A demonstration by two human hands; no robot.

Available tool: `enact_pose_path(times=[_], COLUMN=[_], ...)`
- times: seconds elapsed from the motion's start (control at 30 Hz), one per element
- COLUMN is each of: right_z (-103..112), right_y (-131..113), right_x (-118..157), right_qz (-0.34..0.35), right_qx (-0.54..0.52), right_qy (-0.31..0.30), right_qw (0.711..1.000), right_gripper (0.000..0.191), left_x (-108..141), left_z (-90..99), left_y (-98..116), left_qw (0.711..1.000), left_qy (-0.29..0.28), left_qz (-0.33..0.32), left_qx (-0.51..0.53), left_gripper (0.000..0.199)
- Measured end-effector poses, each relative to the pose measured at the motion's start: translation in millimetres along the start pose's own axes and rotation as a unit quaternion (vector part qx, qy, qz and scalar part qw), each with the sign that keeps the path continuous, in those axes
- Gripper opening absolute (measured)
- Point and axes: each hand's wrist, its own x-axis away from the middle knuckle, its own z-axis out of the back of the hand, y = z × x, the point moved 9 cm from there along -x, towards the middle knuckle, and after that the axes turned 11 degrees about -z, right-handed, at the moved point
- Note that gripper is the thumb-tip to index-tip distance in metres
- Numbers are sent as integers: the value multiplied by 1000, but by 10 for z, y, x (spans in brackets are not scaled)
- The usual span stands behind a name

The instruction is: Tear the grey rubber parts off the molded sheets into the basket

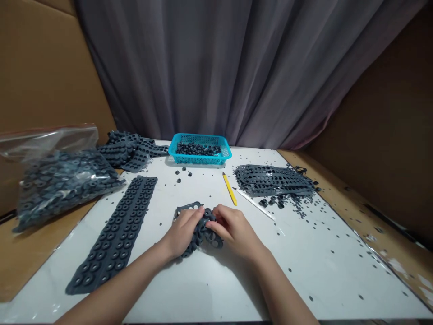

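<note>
Near the middle of the white table, a bunched dark rubber sheet (194,243) with rings and holes is between both hands. My left hand (184,229) grips its left side, thumb pressed on top. On the right, my right hand (233,228) pinches the sheet's edge between thumb and bent fingers. A holed flap hangs below the right fingers. Part of the sheet is hidden under the hands. To the left lies a long flat dark sheet (118,234) with rows of raised rings.
A blue basket (199,159) holds small dark pieces. A yellow tool (229,188) and a white stick (256,204) lie before a stack of perforated sheets (274,180). A filled plastic bag (64,185) and more sheets (128,149) are at left. Dark scraps dot the table (338,289).
</note>
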Motion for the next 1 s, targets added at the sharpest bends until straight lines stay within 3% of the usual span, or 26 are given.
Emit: enact_pose_path(times=[0.13,0.3,0.47,0.6,0.7,0.8,0.9,1.0], right_z=[-46,-68,-206,-222,-289,-450,-619,-720], right_y=[12,-25,-62,-102,-16,120,201,234], right_x=[7,24,30,32,-7,-62,-103,-123], right_qz=[-9,6,11,13,-31,-108,-166,-190], right_qx=[27,57,44,-132,-339,-529,-638,-665], right_qy=[-20,-24,-78,-108,-143,-162,-163,-178], right_qw=[999,998,996,985,929,826,734,700], right_gripper=[32,30,20,21,30,29,27,30], left_x=[-3,-10,-27,-12,0,25,53,53], left_z=[-33,-51,-74,-121,-138,-147,-159,-201], left_y=[156,262,162,-22,-129,-199,-291,-380], left_qw=[993,986,993,993,984,968,950,932], left_qy=[-40,-55,-78,-100,-74,-20,24,33], left_qz=[-77,-125,-77,22,86,130,160,178], left_qx=[-84,-96,-48,62,137,214,268,315], left_gripper=[39,37,31,29,23,14,15,21])
